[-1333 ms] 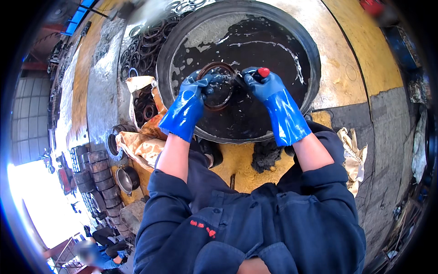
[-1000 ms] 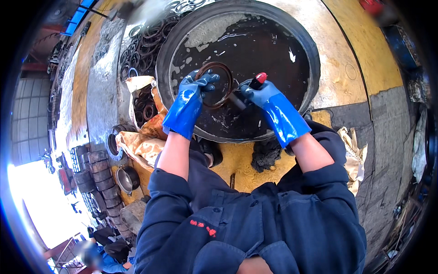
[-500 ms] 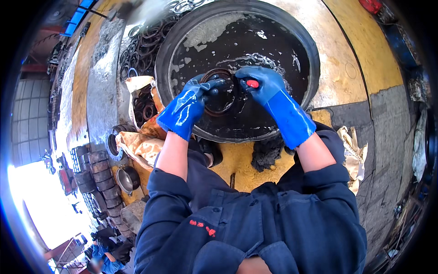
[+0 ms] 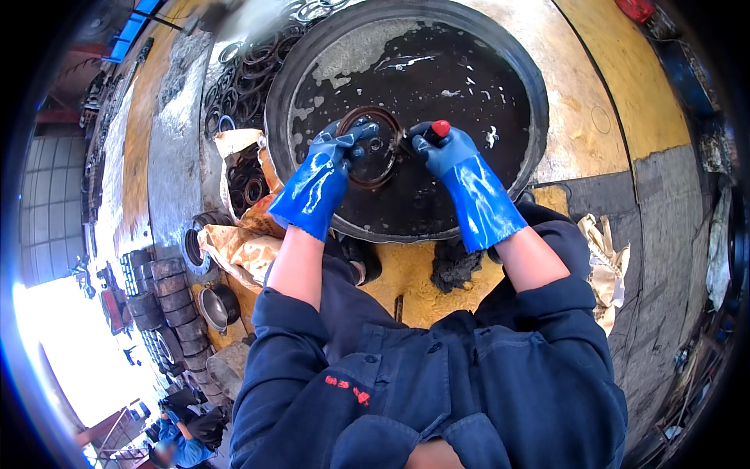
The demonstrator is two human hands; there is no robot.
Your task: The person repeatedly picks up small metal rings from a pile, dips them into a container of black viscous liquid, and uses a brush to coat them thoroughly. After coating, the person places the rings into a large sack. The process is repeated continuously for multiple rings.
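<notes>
My left hand [image 4: 332, 160], in a blue rubber glove, grips a thin dark-brown ring [image 4: 367, 112] by its left side, above the dark liquid in a big round black tub [image 4: 534, 86]. My right hand [image 4: 449, 150], gloved likewise, is closed around a short tool with a red-ended handle [image 4: 441, 128]. The tool's working end meets or nearly meets the ring's right edge; its kind is hard to make out. Patches of greyish foam [image 4: 351, 59] float on the liquid.
Many dark rings [image 4: 254, 66] lie heaped left of the tub. More rings fill an open paper sack [image 4: 238, 141]. Nearer left are a crumpled sack [image 4: 238, 250], a metal bowl-like part [image 4: 219, 306] and stacked dark cylinders [image 4: 176, 301]. A person [image 4: 183, 442] sits at lower left.
My right hand has turned, and the tool's red end has swung upward and slightly right. The ring has risen a little and moved slightly left. Ripples beside my right hand have died down.
</notes>
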